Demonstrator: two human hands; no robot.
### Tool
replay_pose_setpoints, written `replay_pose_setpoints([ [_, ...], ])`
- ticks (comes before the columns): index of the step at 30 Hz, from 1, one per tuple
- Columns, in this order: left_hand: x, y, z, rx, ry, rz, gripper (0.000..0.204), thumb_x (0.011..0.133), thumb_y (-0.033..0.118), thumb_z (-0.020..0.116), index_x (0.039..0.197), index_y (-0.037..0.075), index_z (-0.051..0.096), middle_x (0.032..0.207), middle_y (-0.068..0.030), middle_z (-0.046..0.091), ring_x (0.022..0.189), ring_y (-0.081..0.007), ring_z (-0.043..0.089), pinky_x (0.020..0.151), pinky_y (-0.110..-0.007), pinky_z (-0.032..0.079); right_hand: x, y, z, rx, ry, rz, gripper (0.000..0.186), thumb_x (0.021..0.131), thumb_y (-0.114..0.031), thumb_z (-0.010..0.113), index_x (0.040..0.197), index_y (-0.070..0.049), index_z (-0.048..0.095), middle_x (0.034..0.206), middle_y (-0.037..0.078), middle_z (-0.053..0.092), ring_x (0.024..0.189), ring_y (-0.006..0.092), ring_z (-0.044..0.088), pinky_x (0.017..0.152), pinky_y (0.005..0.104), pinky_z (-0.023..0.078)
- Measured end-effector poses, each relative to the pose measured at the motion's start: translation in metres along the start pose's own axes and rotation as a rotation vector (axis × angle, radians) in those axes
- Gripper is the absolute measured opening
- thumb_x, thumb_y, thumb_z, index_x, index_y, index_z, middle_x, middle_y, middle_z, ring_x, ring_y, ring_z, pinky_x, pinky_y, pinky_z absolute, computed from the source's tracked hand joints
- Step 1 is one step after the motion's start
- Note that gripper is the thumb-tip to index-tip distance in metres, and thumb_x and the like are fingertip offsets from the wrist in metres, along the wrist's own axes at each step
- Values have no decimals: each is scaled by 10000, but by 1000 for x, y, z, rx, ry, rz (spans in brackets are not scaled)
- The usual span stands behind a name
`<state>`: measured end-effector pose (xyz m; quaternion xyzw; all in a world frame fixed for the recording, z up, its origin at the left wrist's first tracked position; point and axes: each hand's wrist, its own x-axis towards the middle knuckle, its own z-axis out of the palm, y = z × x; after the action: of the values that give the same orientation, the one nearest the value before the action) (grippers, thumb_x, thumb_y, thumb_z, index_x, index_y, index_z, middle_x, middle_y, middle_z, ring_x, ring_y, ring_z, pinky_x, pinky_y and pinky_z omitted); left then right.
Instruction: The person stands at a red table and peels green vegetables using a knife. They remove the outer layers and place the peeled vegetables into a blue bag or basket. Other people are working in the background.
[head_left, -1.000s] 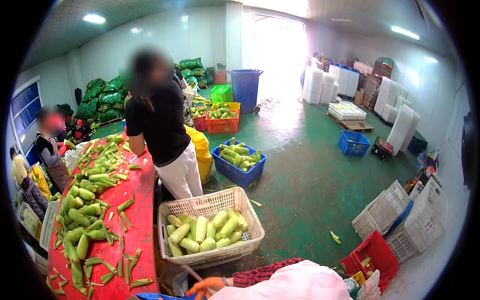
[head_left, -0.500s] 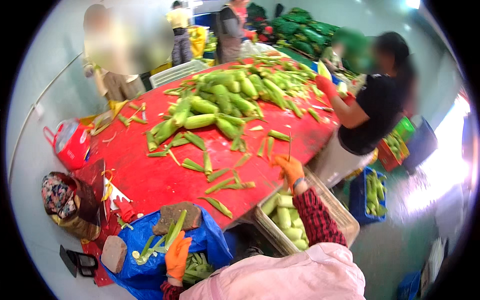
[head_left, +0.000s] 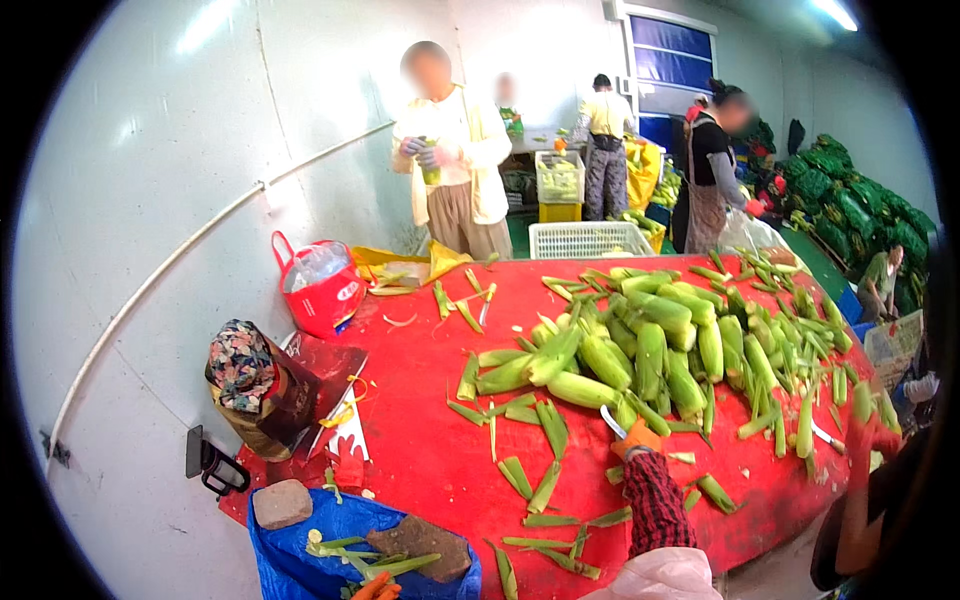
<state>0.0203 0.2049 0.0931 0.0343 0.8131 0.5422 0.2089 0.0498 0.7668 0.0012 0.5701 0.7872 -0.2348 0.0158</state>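
My right hand [head_left: 639, 437], in an orange glove, is closed on a knife with a curved metal blade [head_left: 612, 422]. It reaches over the red table, at the near edge of a heap of green corn ears in their husks [head_left: 650, 350]. The blade tip points toward an ear. Only the orange fingers of my left hand [head_left: 376, 588] show at the lower edge. They look stretched out, beside husk pieces [head_left: 400, 566] on a blue plastic sheet [head_left: 285, 545], with nothing seen in them.
A stone [head_left: 283, 504] and a flat brown slab [head_left: 425, 548] weigh on the blue sheet. Loose husks strew the red table [head_left: 420, 440]. At left stand a red bag [head_left: 322, 295] and a floral-topped bag [head_left: 243, 375]. Co-workers stand beyond and at right; another knife [head_left: 828, 438] lies near the right one.
The view has swung left and up. My right hand with the knife has moved from above the crate of peeled corn to the corn heap. My left hand has mostly dropped out of view.
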Motion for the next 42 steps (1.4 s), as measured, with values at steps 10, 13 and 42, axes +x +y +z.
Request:
replay_pose_setpoints([
  [10, 58, 11, 30, 243, -196, 547, 525, 891, 172, 626, 1379, 58, 468, 1244, -143, 575, 1123, -238, 575, 921, -359, 474, -114, 28, 50, 1196, -863, -230, 450, 850, -333, 669, 1154, -10, 595, 946, 109, 670, 749, 198, 639, 590, 307, 489],
  [13, 49, 83, 34, 951, -156, 1133, 700, 829, 339, 657, 1419, 56, 406, 1391, -159, 469, 1282, -331, 464, 1037, -500, 370, -197, -3, 70, 1250, -1211, -303, 547, 850, -295, 657, 1307, -26, 524, 1087, 120, 651, 905, 220, 642, 733, 330, 517],
  [42, -7, -150, -159, -779, -365, 139, 542, 968, 455, 446, 1301, 28, 468, 1089, -124, 621, 985, -260, 604, 844, -378, 522, -576, -161, 203, 164, -177, -1394, 381, 847, -329, 588, 1204, -199, 611, 970, 111, 598, 813, 330, 611, 687, 414, 490],
])
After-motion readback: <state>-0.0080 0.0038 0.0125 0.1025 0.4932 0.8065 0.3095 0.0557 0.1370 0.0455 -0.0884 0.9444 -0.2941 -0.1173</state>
